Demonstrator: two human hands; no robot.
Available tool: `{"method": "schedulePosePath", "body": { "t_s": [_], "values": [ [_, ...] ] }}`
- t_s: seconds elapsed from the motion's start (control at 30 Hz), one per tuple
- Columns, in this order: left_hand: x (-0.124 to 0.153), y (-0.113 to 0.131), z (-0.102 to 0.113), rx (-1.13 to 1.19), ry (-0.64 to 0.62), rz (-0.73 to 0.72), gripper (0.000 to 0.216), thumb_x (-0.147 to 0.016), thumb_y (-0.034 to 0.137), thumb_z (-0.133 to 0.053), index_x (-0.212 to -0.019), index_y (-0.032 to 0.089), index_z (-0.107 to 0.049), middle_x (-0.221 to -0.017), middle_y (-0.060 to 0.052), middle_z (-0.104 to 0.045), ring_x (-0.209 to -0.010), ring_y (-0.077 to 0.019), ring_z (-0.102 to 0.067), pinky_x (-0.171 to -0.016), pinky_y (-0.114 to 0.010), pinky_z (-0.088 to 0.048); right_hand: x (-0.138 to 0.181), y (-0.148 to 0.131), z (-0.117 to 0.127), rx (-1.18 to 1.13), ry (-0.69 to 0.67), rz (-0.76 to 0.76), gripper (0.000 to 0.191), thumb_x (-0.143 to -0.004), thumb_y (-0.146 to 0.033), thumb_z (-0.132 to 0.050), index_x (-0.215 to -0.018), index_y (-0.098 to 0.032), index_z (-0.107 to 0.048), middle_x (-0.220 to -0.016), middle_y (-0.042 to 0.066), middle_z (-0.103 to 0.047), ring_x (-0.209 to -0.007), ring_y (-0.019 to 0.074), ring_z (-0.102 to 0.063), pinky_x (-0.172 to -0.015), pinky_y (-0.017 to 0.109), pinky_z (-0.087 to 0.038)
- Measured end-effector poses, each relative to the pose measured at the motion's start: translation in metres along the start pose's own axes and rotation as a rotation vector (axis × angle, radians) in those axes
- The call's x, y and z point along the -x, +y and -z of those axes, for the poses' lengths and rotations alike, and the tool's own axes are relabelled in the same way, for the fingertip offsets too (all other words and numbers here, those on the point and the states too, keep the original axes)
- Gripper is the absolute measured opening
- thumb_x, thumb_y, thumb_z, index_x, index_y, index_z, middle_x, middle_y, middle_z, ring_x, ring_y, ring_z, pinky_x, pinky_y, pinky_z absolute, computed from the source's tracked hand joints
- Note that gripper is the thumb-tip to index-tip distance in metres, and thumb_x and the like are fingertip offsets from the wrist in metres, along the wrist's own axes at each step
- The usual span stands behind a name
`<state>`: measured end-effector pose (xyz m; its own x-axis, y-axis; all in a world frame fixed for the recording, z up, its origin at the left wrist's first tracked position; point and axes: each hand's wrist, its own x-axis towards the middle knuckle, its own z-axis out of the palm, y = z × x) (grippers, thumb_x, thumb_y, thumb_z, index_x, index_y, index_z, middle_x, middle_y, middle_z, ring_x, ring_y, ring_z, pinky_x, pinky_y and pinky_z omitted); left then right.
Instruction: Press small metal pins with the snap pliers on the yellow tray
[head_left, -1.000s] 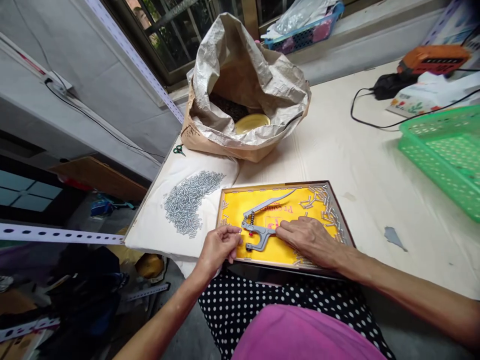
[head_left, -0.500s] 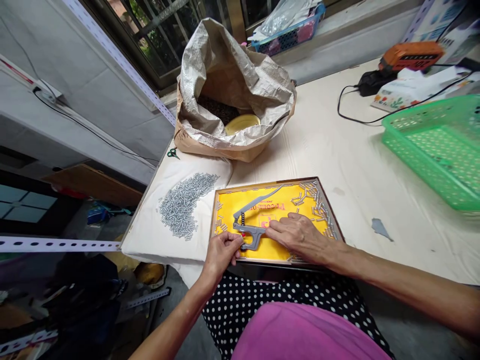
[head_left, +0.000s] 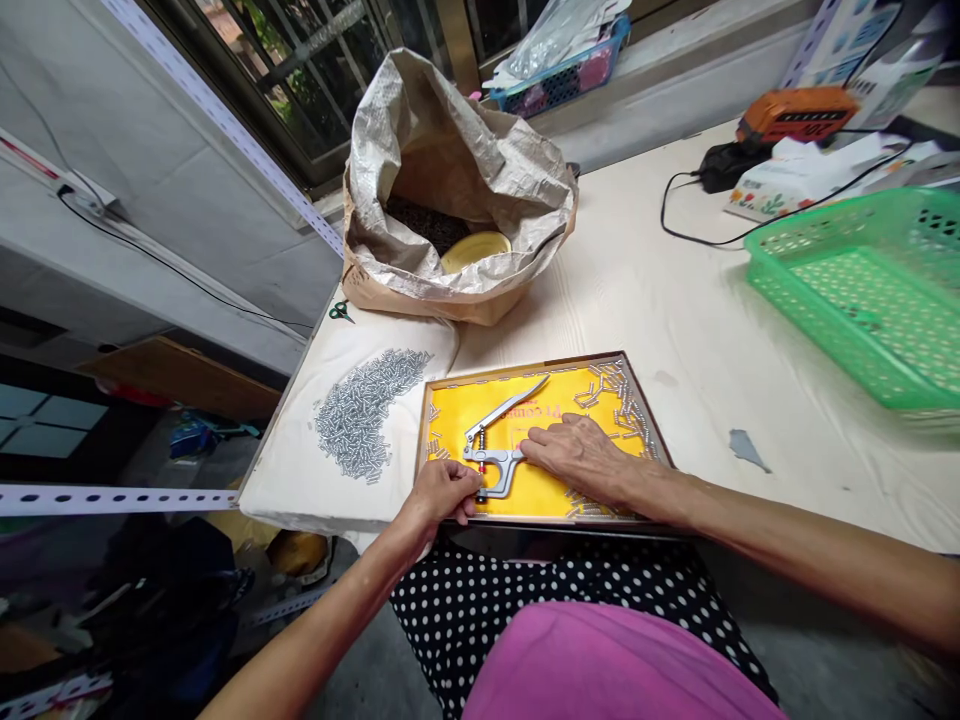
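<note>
A shallow yellow-lined tray lies at the table's near edge. A grey plier-like hand press rests in it, handles pointing away from me. My left hand has its fingers pinched together right at the tool's jaw; what it pinches is too small to name. My right hand lies on the tool's lower handle, fingers curled over it. Several small silver tubes are scattered along the tray's right side.
A heap of small silver tubes lies on white cloth left of the tray. Behind stands an open paper sack with a yellow bowl inside. A green basket, a cable and an orange device sit at right.
My left hand has moved in from beside the tool's jaw to right against it. My right hand has stayed on the handle. The camera view has shifted slightly.
</note>
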<state>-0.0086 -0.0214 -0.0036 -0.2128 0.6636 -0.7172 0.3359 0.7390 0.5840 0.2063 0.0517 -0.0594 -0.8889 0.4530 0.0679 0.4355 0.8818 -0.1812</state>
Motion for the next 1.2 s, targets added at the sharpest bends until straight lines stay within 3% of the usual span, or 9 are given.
{"method": "schedulePosePath", "body": {
  "t_s": [0.2,0.47,0.6,0.7,0.8,0.93,1.1,1.2],
  "values": [
    [-0.005,0.001,0.008,-0.034,-0.086,0.059,0.027,-0.072,0.031,-0.077,-0.061,0.014,-0.059,-0.04,0.004,-0.056,-0.031,-0.0048,-0.045,-0.035,-0.014,-0.03,0.0,0.001,-0.005,-0.033,0.014,-0.001,0.015,-0.097,-0.012,-0.042,-0.098,-0.02,-0.055,-0.092,0.003,-0.063,-0.072,0.0162,-0.052,-0.081,0.038,-0.032],
    [-0.01,-0.005,0.007,-0.059,-0.086,0.023,0.029,-0.067,0.035,-0.078,-0.059,0.015,-0.058,-0.039,0.003,-0.055,-0.031,-0.0055,-0.042,-0.036,-0.016,-0.03,0.0,-0.001,-0.006,-0.012,0.023,-0.001,0.016,-0.096,-0.013,-0.045,-0.102,-0.021,-0.057,-0.093,0.003,-0.063,-0.074,0.017,-0.053,-0.084,0.04,-0.033],
    [-0.007,-0.008,0.006,-0.001,-0.083,-0.008,0.029,-0.066,0.037,-0.079,-0.063,0.014,-0.062,-0.041,0.003,-0.057,-0.032,-0.0047,-0.041,-0.036,-0.015,-0.029,0.0,-0.001,0.007,-0.03,0.023,-0.063,0.014,-0.097,-0.03,-0.052,-0.102,-0.021,-0.061,-0.101,0.007,-0.063,-0.085,0.0213,-0.055,-0.083,0.041,-0.036],
    [-0.006,-0.008,0.006,-0.003,-0.069,-0.001,0.029,-0.065,0.037,-0.079,-0.063,0.014,-0.062,-0.04,0.004,-0.056,-0.032,-0.0047,-0.039,-0.036,-0.016,-0.028,-0.001,0.006,0.019,-0.038,0.096,-0.091,0.047,-0.087,-0.057,-0.061,-0.116,-0.019,-0.06,-0.125,0.014,-0.057,-0.105,0.0303,-0.052,-0.087,0.045,-0.038],
    [-0.006,-0.008,0.005,-0.012,-0.061,0.006,0.028,-0.067,0.036,-0.079,-0.063,0.014,-0.062,-0.04,0.004,-0.055,-0.032,-0.0048,-0.039,-0.036,-0.016,-0.028,-0.007,0.02,0.022,0.007,0.137,-0.115,0.079,-0.075,-0.064,-0.071,-0.134,-0.015,-0.05,-0.143,0.02,-0.044,-0.125,0.0388,-0.04,-0.094,0.051,-0.036],
    [-0.007,-0.007,0.004,-0.024,-0.054,0.002,0.026,-0.07,0.034,-0.076,-0.062,0.014,-0.062,-0.04,0.003,-0.054,-0.033,-0.0051,-0.039,-0.037,-0.016,-0.029,-0.018,0.032,0.02,-0.012,0.07,-0.104,0.088,-0.066,-0.064,-0.076,-0.133,-0.012,-0.051,-0.13,0.019,-0.054,-0.12,0.0381,-0.043,-0.094,0.052,-0.037],
    [-0.002,-0.008,0.005,-0.128,-0.005,0.0,0.021,-0.078,0.028,-0.068,-0.063,0.015,-0.062,-0.043,0.003,-0.054,-0.034,-0.0069,-0.04,-0.04,-0.018,-0.031,-0.023,0.029,0.026,-0.01,0.024,-0.145,0.079,-0.065,-0.062,-0.076,-0.122,-0.011,-0.058,-0.114,0.015,-0.059,-0.105,0.0331,-0.049,-0.091,0.049,-0.036],
    [0.006,-0.007,-0.001,-0.357,0.217,-0.289,0.021,-0.082,0.029,-0.065,-0.065,0.015,-0.064,-0.062,-0.003,-0.063,-0.053,-0.0139,-0.057,-0.055,-0.025,-0.047,-0.021,0.024,0.03,-0.013,-0.012,-0.139,0.063,-0.07,-0.058,-0.075,-0.11,-0.01,-0.063,-0.106,0.013,-0.06,-0.099,0.0306,-0.05,-0.086,0.045,-0.036]
  ]
}}
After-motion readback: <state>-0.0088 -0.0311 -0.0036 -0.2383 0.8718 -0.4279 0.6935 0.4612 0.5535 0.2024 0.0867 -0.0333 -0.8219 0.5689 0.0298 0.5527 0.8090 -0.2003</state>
